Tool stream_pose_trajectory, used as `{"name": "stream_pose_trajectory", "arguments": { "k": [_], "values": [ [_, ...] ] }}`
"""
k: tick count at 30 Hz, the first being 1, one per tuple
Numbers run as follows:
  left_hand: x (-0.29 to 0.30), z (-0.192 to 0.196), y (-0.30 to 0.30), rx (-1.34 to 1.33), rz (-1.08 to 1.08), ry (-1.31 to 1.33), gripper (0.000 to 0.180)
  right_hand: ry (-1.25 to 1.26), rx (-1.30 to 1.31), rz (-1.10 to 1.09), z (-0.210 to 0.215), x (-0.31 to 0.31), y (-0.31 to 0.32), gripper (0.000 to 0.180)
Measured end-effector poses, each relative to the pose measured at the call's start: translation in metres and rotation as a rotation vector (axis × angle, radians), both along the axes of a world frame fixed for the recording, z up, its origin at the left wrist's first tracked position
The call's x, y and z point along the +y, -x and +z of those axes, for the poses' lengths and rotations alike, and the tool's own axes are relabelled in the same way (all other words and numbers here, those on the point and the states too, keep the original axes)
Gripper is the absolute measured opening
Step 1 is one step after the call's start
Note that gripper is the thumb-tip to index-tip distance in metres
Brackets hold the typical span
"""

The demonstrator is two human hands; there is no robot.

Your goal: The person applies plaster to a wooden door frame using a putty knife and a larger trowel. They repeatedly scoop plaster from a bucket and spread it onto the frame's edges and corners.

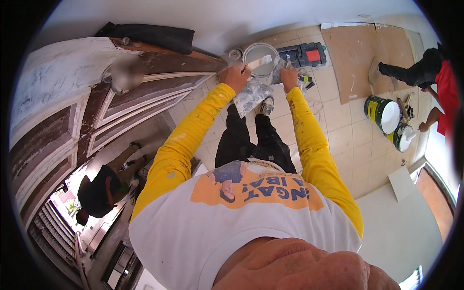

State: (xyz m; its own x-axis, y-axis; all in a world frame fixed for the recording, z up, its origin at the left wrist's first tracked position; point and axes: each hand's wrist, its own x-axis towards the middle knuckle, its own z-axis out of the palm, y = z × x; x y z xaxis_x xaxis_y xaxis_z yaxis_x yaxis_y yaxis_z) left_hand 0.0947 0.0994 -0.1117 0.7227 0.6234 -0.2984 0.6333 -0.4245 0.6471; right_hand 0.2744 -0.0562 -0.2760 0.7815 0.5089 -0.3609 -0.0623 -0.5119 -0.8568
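My left hand (235,78) is closed around a pale flat stick (260,62) with a thick lump of white paste at its far end. My right hand (289,77) grips a putty knife (277,71), its broad blade smeared grey and turned toward the left hand. Between and below the hands is a flat grey plate (252,98) streaked with white; whether the left fingers also hold it cannot be made out. Beyond both hands, a round bucket (261,45) with pale contents stands on the floor, partly covered by the stick and blade.
A dark toolbox (299,56) with a red patch lies right of the bucket. Cardboard (355,72) covers the floor farther right. A person in red (445,79) reaches toward paint buckets (389,116). Brown panelled woodwork (121,106) stands left; another person (99,191) is beyond it.
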Motion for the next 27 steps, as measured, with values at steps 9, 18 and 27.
{"name": "stream_pose_trajectory", "arguments": {
  "k": [9, 18, 27],
  "values": [
    [-0.011, -0.004, 0.002, 0.003, -0.015, -0.062, 0.048, -0.207, 0.741, -0.222, -0.031, 0.006, -0.008, 0.018],
    [0.021, -0.100, -0.010, 0.199, 0.113, -0.035, 0.113, -0.263, 0.802, -0.087, -0.020, 0.004, -0.038, 0.015],
    [0.012, -0.034, 0.044, -0.779, 0.543, 1.656, 0.037, -0.372, -0.173, 0.615, 0.225, -0.002, -0.012, 0.035]
  ]
}}
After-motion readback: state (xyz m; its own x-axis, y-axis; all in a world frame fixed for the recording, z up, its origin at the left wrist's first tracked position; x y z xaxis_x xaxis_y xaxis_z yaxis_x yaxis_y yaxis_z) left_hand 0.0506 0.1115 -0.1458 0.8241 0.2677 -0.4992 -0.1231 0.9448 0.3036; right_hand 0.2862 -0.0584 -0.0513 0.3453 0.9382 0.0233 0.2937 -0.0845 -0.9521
